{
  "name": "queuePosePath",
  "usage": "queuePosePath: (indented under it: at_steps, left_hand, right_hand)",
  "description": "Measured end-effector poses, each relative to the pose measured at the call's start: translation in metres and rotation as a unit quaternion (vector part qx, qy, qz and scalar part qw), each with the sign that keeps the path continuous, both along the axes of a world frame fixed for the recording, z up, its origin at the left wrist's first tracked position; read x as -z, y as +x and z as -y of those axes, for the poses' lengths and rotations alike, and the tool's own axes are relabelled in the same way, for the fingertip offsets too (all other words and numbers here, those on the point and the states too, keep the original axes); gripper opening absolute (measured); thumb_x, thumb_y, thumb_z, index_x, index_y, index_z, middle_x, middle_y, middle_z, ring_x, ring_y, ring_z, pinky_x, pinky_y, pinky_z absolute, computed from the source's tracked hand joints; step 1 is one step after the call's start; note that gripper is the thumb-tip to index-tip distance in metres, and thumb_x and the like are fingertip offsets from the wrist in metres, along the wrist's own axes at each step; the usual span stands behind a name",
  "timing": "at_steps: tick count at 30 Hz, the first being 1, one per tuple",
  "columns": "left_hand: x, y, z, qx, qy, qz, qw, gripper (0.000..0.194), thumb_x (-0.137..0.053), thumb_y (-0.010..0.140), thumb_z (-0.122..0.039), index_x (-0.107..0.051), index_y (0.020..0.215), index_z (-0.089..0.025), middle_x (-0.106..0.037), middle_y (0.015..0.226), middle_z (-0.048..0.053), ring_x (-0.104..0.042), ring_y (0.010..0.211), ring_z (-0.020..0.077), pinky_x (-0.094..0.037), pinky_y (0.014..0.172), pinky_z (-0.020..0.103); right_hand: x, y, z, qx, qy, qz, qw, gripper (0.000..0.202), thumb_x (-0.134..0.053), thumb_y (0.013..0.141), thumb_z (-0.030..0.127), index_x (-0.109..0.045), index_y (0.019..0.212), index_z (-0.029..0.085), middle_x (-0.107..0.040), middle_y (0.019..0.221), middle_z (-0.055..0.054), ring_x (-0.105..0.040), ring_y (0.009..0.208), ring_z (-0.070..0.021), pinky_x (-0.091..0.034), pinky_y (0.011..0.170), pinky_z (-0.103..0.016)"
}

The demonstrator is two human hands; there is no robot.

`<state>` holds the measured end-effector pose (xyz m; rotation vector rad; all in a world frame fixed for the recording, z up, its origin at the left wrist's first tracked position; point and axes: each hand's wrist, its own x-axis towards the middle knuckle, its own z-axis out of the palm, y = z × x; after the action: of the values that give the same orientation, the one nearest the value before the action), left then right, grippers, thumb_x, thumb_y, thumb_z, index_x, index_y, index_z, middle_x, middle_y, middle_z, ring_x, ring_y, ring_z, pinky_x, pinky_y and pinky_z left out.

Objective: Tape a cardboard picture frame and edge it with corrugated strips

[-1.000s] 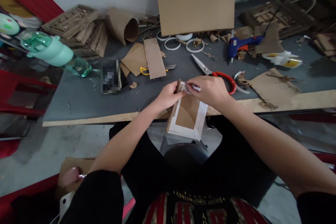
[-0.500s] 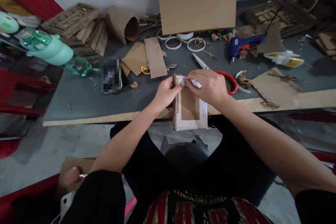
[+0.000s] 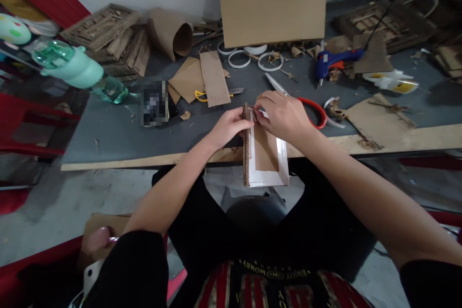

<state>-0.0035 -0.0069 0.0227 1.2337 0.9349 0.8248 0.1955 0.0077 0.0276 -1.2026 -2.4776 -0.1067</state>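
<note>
My left hand (image 3: 231, 127) grips the upper left edge of a small cardboard frame (image 3: 266, 147), its thumb lying over the front. White strips border the frame's brown middle, and a corrugated edge runs down its left side. Its lower end sticks out past the table's front edge. My right hand (image 3: 283, 113) is closed at the frame's top left corner, fingertips pinched together there. A bit of white shows under those fingers, but what they pinch is too small to make out. Scissors with red handles (image 3: 313, 111) lie just beyond my right hand.
Behind the frame lie a yellow box cutter (image 3: 201, 96), a corrugated cardboard strip (image 3: 214, 79) and white tape rings (image 3: 238, 59). A blue glue gun (image 3: 337, 62) and a glue bottle (image 3: 391, 81) lie at right. A green water bottle (image 3: 77, 70) leans at left.
The frame has shifted slightly right and toward me, turning a little. The crumpled white piece at my right fingers is now mostly out of sight, and those fingers have moved closer to the corner.
</note>
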Motion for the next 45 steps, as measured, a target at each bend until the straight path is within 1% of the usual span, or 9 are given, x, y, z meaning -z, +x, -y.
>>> queuePosePath:
  at_steps: [11,16,19,22,25,28,33,38,45]
  left_hand:
    - [-0.002,-0.009,-0.004,0.085,0.016,-0.005,0.996,0.037,-0.082,0.077,-0.040,-0.072,0.104,-0.016,-0.073,0.087,0.002,-0.070,0.080,0.0176,-0.056,0.065,0.027]
    - [-0.005,-0.001,-0.001,0.053,0.005,-0.044,0.998,0.024,-0.076,0.087,-0.038,-0.074,0.099,-0.017,-0.071,0.085,0.003,-0.069,0.078,0.0179,-0.056,0.064,0.028]
    - [-0.004,0.002,0.001,0.010,-0.008,-0.049,0.999,0.013,-0.073,0.089,-0.030,-0.075,0.091,-0.018,-0.068,0.080,0.001,-0.065,0.072,0.0160,-0.051,0.062,0.026]
    - [-0.002,0.002,0.000,-0.036,-0.002,-0.049,0.998,0.009,-0.070,0.091,-0.024,-0.075,0.086,-0.019,-0.064,0.073,-0.001,-0.058,0.066,0.0141,-0.046,0.062,0.026]
    - [0.001,0.001,-0.004,-0.064,0.017,-0.041,0.997,0.012,-0.068,0.096,-0.025,-0.076,0.090,-0.019,-0.069,0.076,0.000,-0.060,0.070,0.0150,-0.046,0.067,0.027]
    - [0.004,0.000,-0.006,-0.072,0.029,-0.045,0.996,0.013,-0.069,0.098,-0.026,-0.075,0.091,-0.018,-0.071,0.078,0.001,-0.062,0.072,0.0157,-0.047,0.069,0.027]
    - [0.007,0.001,-0.002,-0.023,0.042,-0.065,0.997,0.015,-0.070,0.100,-0.031,-0.076,0.098,-0.017,-0.067,0.075,0.000,-0.059,0.070,0.0152,-0.044,0.068,0.026]
    - [0.010,0.002,0.000,-0.021,0.086,-0.108,0.990,0.021,-0.069,0.099,-0.038,-0.073,0.092,-0.019,-0.061,0.073,-0.001,-0.053,0.067,0.0150,-0.038,0.065,0.028]
    - [0.008,0.004,0.000,-0.015,0.083,-0.108,0.991,0.029,-0.073,0.094,-0.049,-0.069,0.086,-0.021,-0.053,0.070,-0.002,-0.044,0.065,0.0147,-0.029,0.061,0.029]
  right_hand:
    - [-0.011,0.008,-0.004,-0.007,-0.048,0.000,0.999,0.028,-0.047,0.103,0.022,-0.074,0.106,0.016,-0.078,0.111,-0.015,-0.069,0.096,-0.0261,-0.038,0.069,-0.035]
    - [-0.009,0.015,-0.005,0.010,-0.083,-0.043,0.996,0.018,-0.057,0.096,0.022,-0.074,0.100,0.021,-0.079,0.111,-0.011,-0.070,0.097,-0.0257,-0.038,0.065,-0.034]
    - [-0.006,0.017,-0.006,0.012,-0.095,-0.090,0.991,0.018,-0.058,0.098,0.026,-0.076,0.098,0.023,-0.080,0.112,-0.010,-0.072,0.099,-0.0257,-0.045,0.068,-0.034]
    - [-0.003,0.017,-0.007,0.007,-0.107,-0.148,0.983,0.022,-0.062,0.100,0.035,-0.078,0.109,0.022,-0.081,0.111,-0.011,-0.073,0.099,-0.0259,-0.051,0.076,-0.037]
    - [-0.001,0.016,-0.007,0.013,-0.116,-0.170,0.979,0.033,-0.066,0.100,0.041,-0.077,0.123,0.020,-0.082,0.111,-0.012,-0.074,0.096,-0.0265,-0.052,0.080,-0.038]
    - [-0.001,0.015,-0.005,0.030,-0.117,-0.152,0.981,0.031,-0.062,0.102,0.040,-0.080,0.119,0.021,-0.084,0.104,-0.011,-0.075,0.091,-0.0260,-0.051,0.076,-0.037]
    - [-0.003,0.013,0.001,0.039,-0.069,-0.114,0.990,0.033,-0.055,0.105,0.036,-0.085,0.111,0.022,-0.086,0.107,-0.009,-0.078,0.092,-0.0249,-0.048,0.071,-0.035]
    - [-0.001,0.010,0.001,0.045,-0.036,-0.055,0.997,0.036,-0.050,0.105,0.031,-0.085,0.102,0.023,-0.086,0.101,-0.007,-0.078,0.088,-0.0243,-0.040,0.064,-0.036]
    - [-0.004,0.004,0.002,0.065,-0.016,0.011,0.998,0.037,-0.047,0.103,0.024,-0.079,0.085,0.021,-0.080,0.081,-0.009,-0.070,0.072,-0.0222,-0.033,0.063,-0.037]
